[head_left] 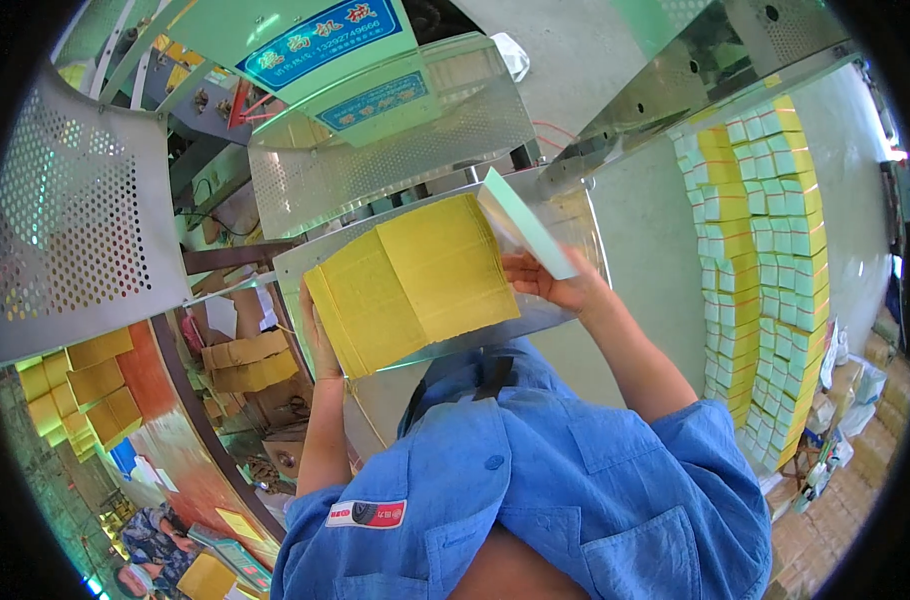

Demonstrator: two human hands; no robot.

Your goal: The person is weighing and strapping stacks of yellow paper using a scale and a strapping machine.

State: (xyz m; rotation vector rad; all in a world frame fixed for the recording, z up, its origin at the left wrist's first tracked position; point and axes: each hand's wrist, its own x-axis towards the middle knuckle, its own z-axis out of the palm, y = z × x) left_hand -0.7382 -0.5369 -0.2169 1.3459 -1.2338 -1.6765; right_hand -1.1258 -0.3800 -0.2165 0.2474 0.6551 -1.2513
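Note:
A yellow cardboard sheet (415, 270) with a crease down its middle lies tilted in front of me, over a metal work surface (595, 235). My left hand (320, 335) grips the sheet's left edge; its fingers are mostly hidden behind the board. At the sheet's right edge, my right hand (560, 285) is closed on a narrow pale green-white panel (528, 225), which stands up at a slant. The curled fingers of that hand reach close to the yellow edge. Whether the panel is joined to the sheet, I cannot tell.
Beyond the sheet stands a machine with a clear guard (395, 140) and a perforated metal panel (75, 200). Tall rows of banded yellow-and-white bundles (765, 270) stand on the right. More yellow boards (90, 385) are stacked at left, and a person (160, 535) is at lower left.

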